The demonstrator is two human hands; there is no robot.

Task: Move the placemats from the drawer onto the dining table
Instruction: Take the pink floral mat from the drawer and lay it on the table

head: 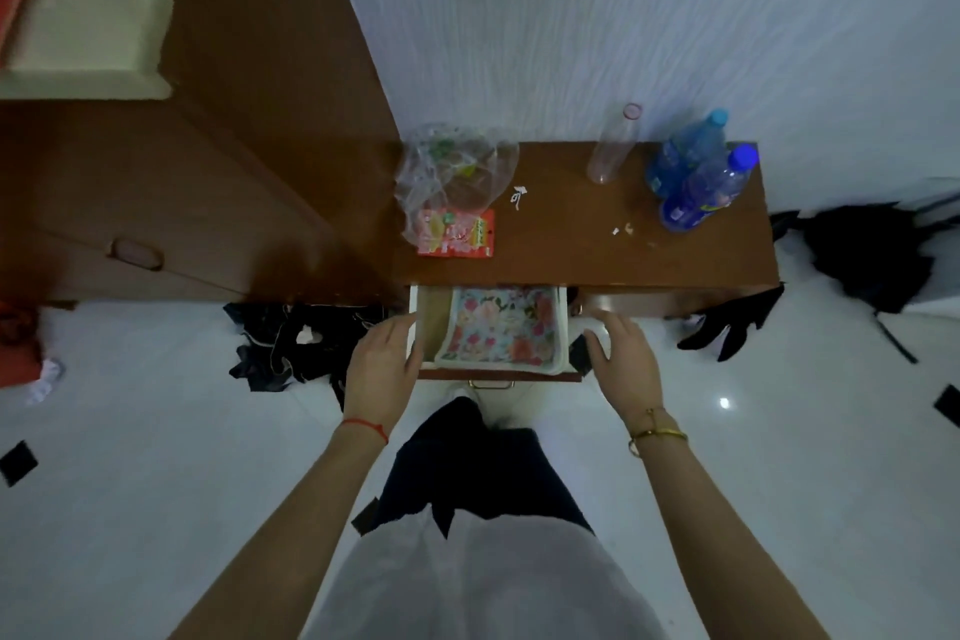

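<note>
Drawer (pixel 423 327) pulled out, floral placemats (pixel 501 330) lying flat inside. My left hand (pixel 382 361) and right hand (pixel 621 353) flank it, both open, empty, ready to lift.

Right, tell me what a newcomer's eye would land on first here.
First the flowered placemats, bright in the open drawer at the centre, with the left hand and right hand open at either side of it. Next the blue bottles at the right end of the brown cabinet, and the red packet under a clear plastic bag at its left.
</note>
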